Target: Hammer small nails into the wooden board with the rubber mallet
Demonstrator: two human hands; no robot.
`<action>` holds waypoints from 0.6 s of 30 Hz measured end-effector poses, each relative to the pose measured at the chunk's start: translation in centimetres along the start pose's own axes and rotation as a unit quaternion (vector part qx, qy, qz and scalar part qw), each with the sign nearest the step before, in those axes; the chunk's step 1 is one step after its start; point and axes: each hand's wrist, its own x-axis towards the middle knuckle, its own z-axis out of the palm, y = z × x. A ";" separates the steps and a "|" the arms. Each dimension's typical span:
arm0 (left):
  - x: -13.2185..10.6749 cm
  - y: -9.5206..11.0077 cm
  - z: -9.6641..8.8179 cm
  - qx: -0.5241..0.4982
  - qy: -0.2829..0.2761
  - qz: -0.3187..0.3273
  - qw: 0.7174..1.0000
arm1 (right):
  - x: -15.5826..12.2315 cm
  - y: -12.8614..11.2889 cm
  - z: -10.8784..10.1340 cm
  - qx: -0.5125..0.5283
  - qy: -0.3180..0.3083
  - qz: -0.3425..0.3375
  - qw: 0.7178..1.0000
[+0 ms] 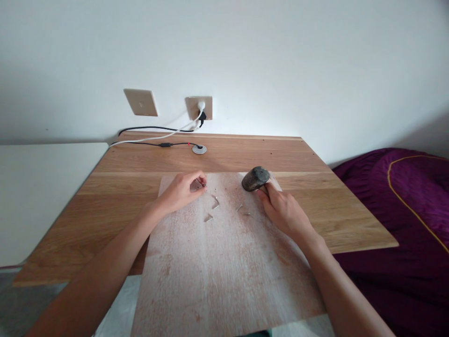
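A pale wooden table [315, 210] stands against a white wall and fills the middle of the frame. A purple bed cover [403, 210] lies at right and a white surface [42, 187] at left. On the table a whitewashed board [224, 262] runs from the centre down past the near edge to the bottom of the frame. The person's left hand [180, 191] rests on the board's upper left part, its fingers [196, 180] pinched shut on a small nail [203, 185] held at the board. The right hand [284, 210], at the board's upper right, is closed around the handle of a hammer [256, 179], whose dark head lies on the board just above the knuckles. Between the hands, loose nails [214, 202] lie scattered on the board. On the wall above are a blank switch plate [141, 102] and a socket [199, 107], from which a white cable [157, 137] and a black cable [147, 128] trail leftward along the far table edge, near a round grommet [199, 149].
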 end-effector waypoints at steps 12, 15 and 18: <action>-0.3 -0.1 -0.2 0.005 -0.011 0.005 1.000 | -0.1 -0.1 -0.1 -0.002 0.004 -0.003 1.000; -0.2 -0.1 -0.3 0.016 -0.014 0.007 1.000 | 0.0 -0.1 -0.1 -0.009 -0.004 0.000 1.000; -0.2 -0.2 -0.4 0.021 -0.015 0.000 1.000 | 0.1 0.0 0.0 -0.010 -0.012 -0.002 1.000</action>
